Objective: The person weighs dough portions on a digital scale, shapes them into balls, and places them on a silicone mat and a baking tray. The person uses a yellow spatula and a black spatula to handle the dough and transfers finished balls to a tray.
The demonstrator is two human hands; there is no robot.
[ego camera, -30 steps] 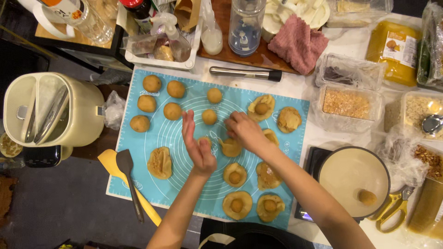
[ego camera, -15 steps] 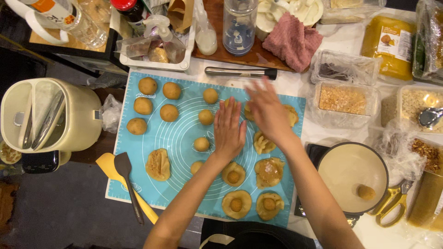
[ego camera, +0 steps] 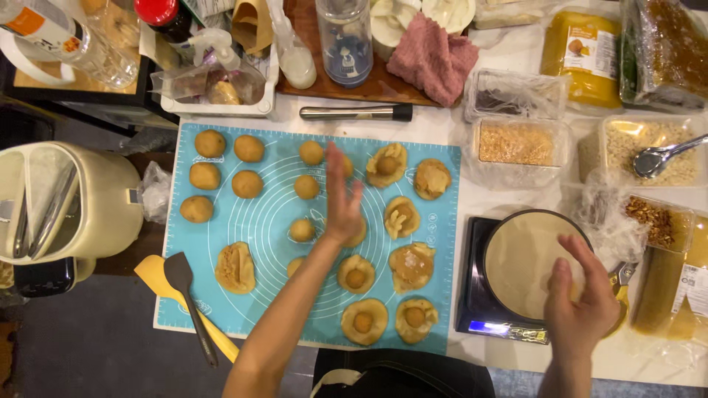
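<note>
Your blue silicone baking mat (ego camera: 258, 309) fills the table's middle; right of it, just off its edge, sits the round cream-filled bowl (ego camera: 527, 258) on a black scale, with clear plastic tubs and a yellow labelled packet (ego camera: 586, 55) beyond. Your left hand (ego camera: 341, 195) hovers flat, fingers together, over the mat's small dough balls (ego camera: 302, 230), holding nothing. Your right hand (ego camera: 582, 295) spreads open-fingered at the bowl's near rim.
</note>
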